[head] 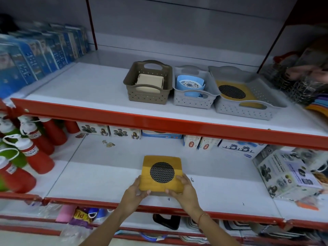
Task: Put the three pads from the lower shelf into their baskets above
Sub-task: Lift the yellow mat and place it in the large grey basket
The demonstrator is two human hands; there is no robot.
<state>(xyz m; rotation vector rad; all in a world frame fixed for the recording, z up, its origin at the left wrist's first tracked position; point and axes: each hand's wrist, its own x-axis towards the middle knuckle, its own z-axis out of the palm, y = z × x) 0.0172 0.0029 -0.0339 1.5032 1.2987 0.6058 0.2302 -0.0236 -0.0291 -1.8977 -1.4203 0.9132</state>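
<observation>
Both hands, the left hand (137, 189) and the right hand (183, 188), grasped the yellow pad (162, 172) at its near corners on the lower shelf (106, 176). This looked like the last pad; the next move called for lifting it to the grey basket (248, 110) up and right of it, where a matching pad (232, 91) lay.

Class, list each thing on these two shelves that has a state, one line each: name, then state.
Yellow pad: on the lower shelf, gripped at its near edge.
Left hand: grips the pad's left corner.
Right hand: grips the pad's right corner.
Brown basket: holds a beige pad.
Middle grey basket: holds a blue pad.
Right grey basket: holds a yellow pad lying flat.
</observation>
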